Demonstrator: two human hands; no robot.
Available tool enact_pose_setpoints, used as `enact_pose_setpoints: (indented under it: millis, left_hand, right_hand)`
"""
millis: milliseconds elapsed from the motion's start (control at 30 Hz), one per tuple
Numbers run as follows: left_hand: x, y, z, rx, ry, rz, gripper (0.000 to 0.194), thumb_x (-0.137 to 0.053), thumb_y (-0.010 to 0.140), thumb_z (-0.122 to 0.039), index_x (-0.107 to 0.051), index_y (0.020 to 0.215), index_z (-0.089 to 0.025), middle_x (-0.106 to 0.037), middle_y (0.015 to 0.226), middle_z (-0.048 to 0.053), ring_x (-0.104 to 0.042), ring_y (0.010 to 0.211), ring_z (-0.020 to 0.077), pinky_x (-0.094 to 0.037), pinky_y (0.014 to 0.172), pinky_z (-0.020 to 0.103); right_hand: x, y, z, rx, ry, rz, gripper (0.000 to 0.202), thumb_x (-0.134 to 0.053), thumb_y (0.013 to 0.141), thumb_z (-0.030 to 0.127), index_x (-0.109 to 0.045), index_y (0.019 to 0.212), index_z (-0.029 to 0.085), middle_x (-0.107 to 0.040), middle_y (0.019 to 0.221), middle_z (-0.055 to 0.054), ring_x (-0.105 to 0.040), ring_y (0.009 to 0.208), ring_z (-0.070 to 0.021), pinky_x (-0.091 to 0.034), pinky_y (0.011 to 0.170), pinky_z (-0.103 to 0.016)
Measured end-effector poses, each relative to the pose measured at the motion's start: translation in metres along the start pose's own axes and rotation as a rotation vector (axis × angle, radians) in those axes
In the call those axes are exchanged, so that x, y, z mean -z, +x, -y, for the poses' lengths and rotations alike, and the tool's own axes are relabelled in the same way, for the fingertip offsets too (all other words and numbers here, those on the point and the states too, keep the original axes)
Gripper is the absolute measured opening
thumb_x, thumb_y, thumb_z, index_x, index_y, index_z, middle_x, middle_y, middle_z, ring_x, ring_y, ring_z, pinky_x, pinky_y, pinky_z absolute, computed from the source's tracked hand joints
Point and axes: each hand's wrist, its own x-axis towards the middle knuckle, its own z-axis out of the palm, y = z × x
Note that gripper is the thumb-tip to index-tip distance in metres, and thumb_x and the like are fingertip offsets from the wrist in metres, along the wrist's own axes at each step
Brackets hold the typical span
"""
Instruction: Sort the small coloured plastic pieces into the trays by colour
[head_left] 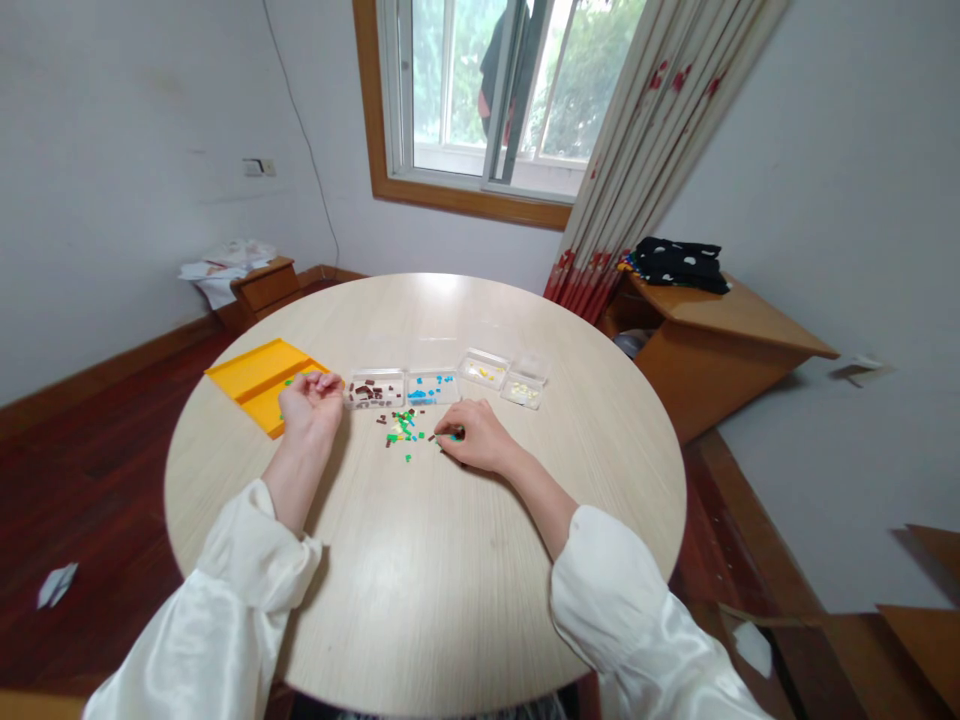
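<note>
Palm up, my left hand [311, 402] is held at the right edge of an open yellow case [259, 372], its fingers curled; whether anything lies in them is hidden. My right hand [476, 436] is lowered to the table with fingers pinched over small pieces at the right side of a loose pile [403, 428] of green, brown, blue and yellow bits. What the pinch holds is too small to name. Behind the pile stand clear boxes: one with brown pieces [376, 388], one with blue pieces [433, 387], one with yellow pieces [484, 369] and one with pale pieces [523, 388].
The round wooden table [405, 570] fills the middle. Beyond it are a window [510, 90], a curtain [645, 130] and a wooden cabinet [720, 340] with dark cloth on top. Papers [225, 265] lie on a small wooden stand at the left.
</note>
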Motion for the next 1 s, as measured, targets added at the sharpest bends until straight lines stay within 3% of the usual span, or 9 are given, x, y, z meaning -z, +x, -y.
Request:
enact_pose_setpoints:
  millis: [100,200,300,433,500,600,700,833,1000]
  left_hand:
    - [0.0,-0.001,-0.002,0.01,0.004,0.008,0.036,-0.018,0.094,-0.02,-0.033,0.061,-0.018,-0.029,0.053,-0.003,-0.025,0.044,0.0074,-0.03,0.045,0.02]
    - [0.0,-0.002,-0.002,-0.026,0.169,0.104,0.038,-0.021,0.096,-0.03,-0.032,0.061,-0.019,-0.027,0.051,-0.004,-0.023,0.045,0.0085,-0.03,0.046,0.023]
    - [-0.002,-0.003,-0.001,-0.041,0.317,0.164,0.035,-0.033,0.093,-0.029,-0.03,0.06,-0.019,-0.023,0.048,-0.005,-0.019,0.043,0.008,-0.028,0.045,0.023]
    - [-0.009,-0.007,0.006,0.025,0.257,0.103,0.034,-0.035,0.09,-0.021,-0.032,0.056,-0.018,-0.022,0.044,-0.007,-0.018,0.039,0.0063,-0.025,0.041,0.019]
    - [-0.012,-0.012,0.011,0.072,0.272,0.136,0.032,-0.039,0.087,-0.016,-0.035,0.055,-0.017,-0.025,0.042,-0.007,-0.02,0.038,0.0053,-0.024,0.039,0.017]
    - [-0.014,-0.024,0.02,0.11,0.451,0.346,0.03,-0.055,0.078,-0.017,-0.039,0.053,-0.016,-0.032,0.042,-0.007,-0.028,0.039,0.0046,-0.026,0.039,0.016]
    - [-0.011,-0.037,0.03,0.214,0.697,0.595,0.026,-0.068,0.071,-0.029,-0.051,0.058,-0.014,-0.041,0.046,-0.005,-0.036,0.041,0.0049,-0.032,0.041,0.017]
    - [-0.004,-0.045,0.042,0.355,0.931,0.781,0.036,-0.072,0.065,-0.045,-0.058,0.066,-0.012,-0.052,0.055,-0.001,-0.042,0.043,0.006,-0.036,0.042,0.02]
    - [0.001,-0.044,0.05,0.353,1.096,0.986,0.039,-0.066,0.069,-0.05,-0.061,0.063,-0.011,-0.048,0.047,-0.001,-0.042,0.043,0.0076,-0.034,0.043,0.021]
  right_hand:
    - [0.001,0.0,0.002,-0.021,0.0,0.015,0.011,-0.061,0.072,0.014,-0.07,0.076,0.019,-0.068,0.077,-0.002,-0.057,0.077,-0.0153,-0.032,0.077,-0.031]
    - [0.002,0.0,0.002,-0.034,0.002,0.027,0.014,-0.06,0.071,0.013,-0.071,0.077,0.019,-0.068,0.077,-0.002,-0.057,0.076,-0.015,-0.032,0.077,-0.031]
    - [0.003,0.0,0.001,-0.044,0.004,0.038,0.014,-0.06,0.07,0.012,-0.07,0.076,0.018,-0.068,0.077,-0.002,-0.057,0.076,-0.0149,-0.033,0.077,-0.031]
    - [0.002,0.001,0.0,-0.04,0.029,0.053,0.01,-0.06,0.071,0.011,-0.069,0.072,0.016,-0.066,0.073,-0.002,-0.056,0.071,-0.0131,-0.034,0.074,-0.028]
    - [0.001,0.001,0.0,-0.027,0.04,0.05,0.011,-0.058,0.073,0.01,-0.067,0.072,0.015,-0.065,0.072,-0.002,-0.054,0.069,-0.0126,-0.035,0.073,-0.028]
    - [0.0,0.001,-0.001,-0.024,0.06,-0.025,0.01,-0.057,0.077,0.01,-0.066,0.076,0.015,-0.065,0.076,-0.003,-0.055,0.074,-0.0137,-0.035,0.076,-0.029]
    - [0.001,0.002,-0.001,-0.007,0.111,-0.172,0.007,-0.058,0.08,0.013,-0.064,0.082,0.015,-0.066,0.083,-0.005,-0.055,0.08,-0.0155,-0.036,0.08,-0.031]
    - [0.003,0.004,0.001,0.068,0.164,-0.31,0.005,-0.058,0.082,0.015,-0.062,0.082,0.017,-0.065,0.083,-0.004,-0.055,0.081,-0.016,-0.037,0.079,-0.03]
    - [0.001,0.004,0.0,0.117,0.162,-0.333,0.008,-0.056,0.084,0.016,-0.062,0.079,0.018,-0.065,0.079,-0.003,-0.054,0.079,-0.0157,-0.038,0.077,-0.03]
